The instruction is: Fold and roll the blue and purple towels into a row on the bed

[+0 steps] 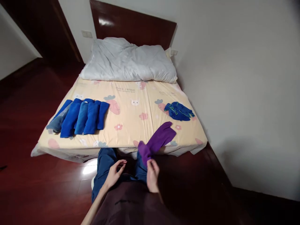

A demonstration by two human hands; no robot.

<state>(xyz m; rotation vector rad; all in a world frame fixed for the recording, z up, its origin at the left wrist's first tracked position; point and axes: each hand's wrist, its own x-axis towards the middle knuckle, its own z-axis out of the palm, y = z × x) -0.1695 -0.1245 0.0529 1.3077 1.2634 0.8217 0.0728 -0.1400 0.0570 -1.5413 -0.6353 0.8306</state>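
Observation:
A purple cloth (160,136) lies partly on the front edge of the bed, and its near end hangs over the edge. My right hand (152,175) is closed on that near end, fingers pinched together. To the left, in front of my legs, my left hand (114,172) holds nothing; its fingers are bent but apart. Several rolled blue cloths (72,118) lie side by side at the left of the bed. A crumpled dark blue cloth with green edging (179,111) rests near the bed's right side.
The bed (131,125) has a cream patterned sheet. A bunched pale quilt (128,64) lies at its far end, before a dark wooden headboard (136,23). A white wall (234,78) runs along the right side. Dark red floor (58,178) shows at the left.

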